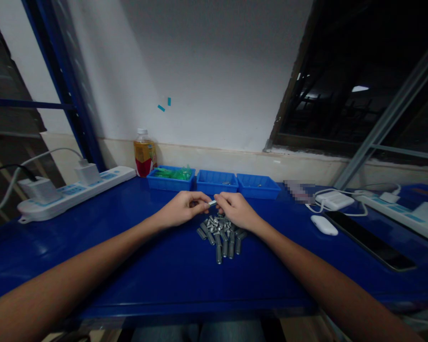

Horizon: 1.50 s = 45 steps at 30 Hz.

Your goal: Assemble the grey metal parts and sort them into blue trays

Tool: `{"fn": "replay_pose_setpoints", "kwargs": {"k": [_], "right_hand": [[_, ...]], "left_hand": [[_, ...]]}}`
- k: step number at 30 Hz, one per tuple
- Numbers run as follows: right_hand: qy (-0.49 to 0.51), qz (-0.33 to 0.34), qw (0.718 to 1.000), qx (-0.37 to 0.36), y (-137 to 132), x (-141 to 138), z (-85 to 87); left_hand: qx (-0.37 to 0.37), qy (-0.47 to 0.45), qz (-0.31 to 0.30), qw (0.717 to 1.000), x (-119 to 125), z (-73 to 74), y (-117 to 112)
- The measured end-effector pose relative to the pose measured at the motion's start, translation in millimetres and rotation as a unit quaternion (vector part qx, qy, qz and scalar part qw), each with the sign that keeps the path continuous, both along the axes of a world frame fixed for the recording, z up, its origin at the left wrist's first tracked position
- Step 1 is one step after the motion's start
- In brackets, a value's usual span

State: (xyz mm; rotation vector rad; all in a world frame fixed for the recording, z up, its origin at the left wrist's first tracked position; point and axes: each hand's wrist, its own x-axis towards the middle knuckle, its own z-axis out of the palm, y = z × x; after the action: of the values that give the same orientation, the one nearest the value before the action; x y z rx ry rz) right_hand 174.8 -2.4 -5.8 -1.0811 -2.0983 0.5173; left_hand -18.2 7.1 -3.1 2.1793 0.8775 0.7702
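Note:
Both hands meet above the middle of the blue table. My left hand (pixel 183 208) is closed, with thumb and fingers pinching one end of a short, shiny metal rod (pixel 212 203). At the rod's other end, my right hand (pixel 237 209) is closed too, its fingertips hiding what they grip there. Just below the hands lies a pile of small silver screws (pixel 214 223). Several dark grey metal cylinders (pixel 225 248) lie along the near side of that pile, some partly under my right hand.
Along the wall stand a blue bin with green plastic (pixel 171 184) and two blue bins (pixel 217 189) (pixel 258 192) with a few small pieces. A bottle (pixel 144 154) and power strip (pixel 74 192) are left. A white earbud case (pixel 324 225) and phone (pixel 371 241) lie right.

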Motion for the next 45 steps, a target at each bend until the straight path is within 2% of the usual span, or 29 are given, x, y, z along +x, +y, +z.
{"fn": "replay_pose_setpoints", "kwargs": {"k": [5, 9, 12, 15, 18, 23, 26, 31, 40, 45], "right_hand": [[-0.013, -0.017, 0.999, 0.028, -0.3, -3.3, -3.1], [0.003, 0.0, 0.996, 0.091, -4.0, -3.7, -1.9], [-0.008, 0.017, 0.989, 0.144, -6.5, -3.7, -0.1], [-0.017, 0.004, 0.985, 0.169, -1.9, -0.8, 0.4], [-0.01, -0.045, 0.982, 0.185, 13.7, 10.7, -2.3], [-0.007, -0.188, 0.955, 0.228, 46.2, 42.1, -12.8], [-0.046, -0.224, 0.945, 0.235, 57.2, 53.4, -19.1], [-0.096, -0.232, 0.941, 0.226, 63.6, 55.1, -23.6], [-0.157, -0.238, 0.936, 0.207, 59.9, 52.7, -21.6], [-0.154, -0.238, 0.938, 0.201, 56.0, 51.4, -20.6]], "left_hand": [[0.062, 0.026, 0.023, 0.998, 0.2, 2.4, -3.2], [0.03, -0.003, 0.041, 0.999, -1.6, 4.4, -0.5], [0.007, -0.015, 0.031, 0.999, -1.6, 3.9, 1.8], [-0.009, 0.0, 0.011, 1.0, -0.1, -0.3, 4.6], [-0.006, 0.022, 0.017, 1.0, 0.6, -6.6, 7.6], [0.071, 0.096, -0.007, 0.993, 0.0, -7.4, 4.2], [0.08, 0.113, -0.026, 0.99, 0.8, -3.0, -0.8], [0.104, 0.133, -0.036, 0.985, 2.2, -0.4, -4.6], [0.131, 0.156, -0.033, 0.979, 0.8, -1.8, -0.6], [0.145, 0.192, -0.032, 0.97, -4.0, -0.7, 3.4]]}}
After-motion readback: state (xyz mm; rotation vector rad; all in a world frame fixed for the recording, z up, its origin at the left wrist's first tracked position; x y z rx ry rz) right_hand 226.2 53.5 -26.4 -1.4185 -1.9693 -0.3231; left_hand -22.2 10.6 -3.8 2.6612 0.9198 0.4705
